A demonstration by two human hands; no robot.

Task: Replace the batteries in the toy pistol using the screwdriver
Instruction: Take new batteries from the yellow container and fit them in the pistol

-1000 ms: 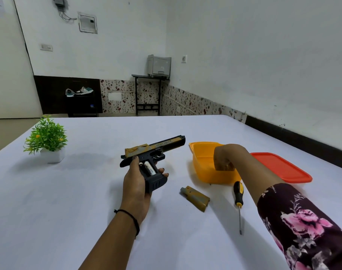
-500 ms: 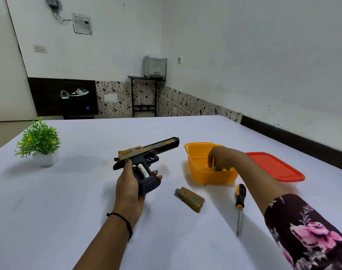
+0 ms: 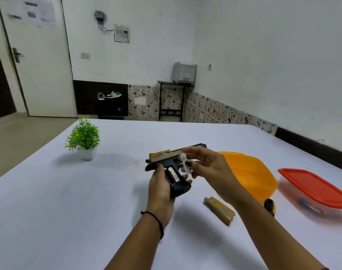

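Left hand [image 3: 160,189]: wrapped around the grip of the toy pistol [image 3: 167,164], held above the white bench [image 3: 69,201], barrel aimed away toward the far wall. Grip compartment open, facing up; one silvery battery [image 3: 173,174] seated inside, slot beside it apparently empty. Thin black band around the left wrist.

Right hand [image 3: 203,166]: just right of the toy pistol, touching its trigger area; thumb and fingertips pinched on a white battery [image 3: 185,165], held roughly upright beside the open compartment, remaining fingers spread loosely. Label on that battery too blurred to read.

Battery cover [image 3: 220,211]: tan, flat on the bench, nearer the camera and to the right of the toy pistol, well apart from it.

Screwdriver [image 3: 270,206]: only the yellow and black handle end visible, right of the battery cover, the rest hidden behind the right forearm.

Orange tub [image 3: 250,172]: open, standing on the bench right of the toy pistol, behind the right wrist; contents not visible.

Red lid [image 3: 314,188]: further right of the orange tub, resting on a clear container, blurred; something blue beneath it, not identifiable.

Small potted plant [image 3: 83,138]: green leaves, white pot, left of the toy pistol and farther back on the bench, well apart.

Beyond the bench: white door, small black stand carrying a grey printer, patterned tiles along the wall base.
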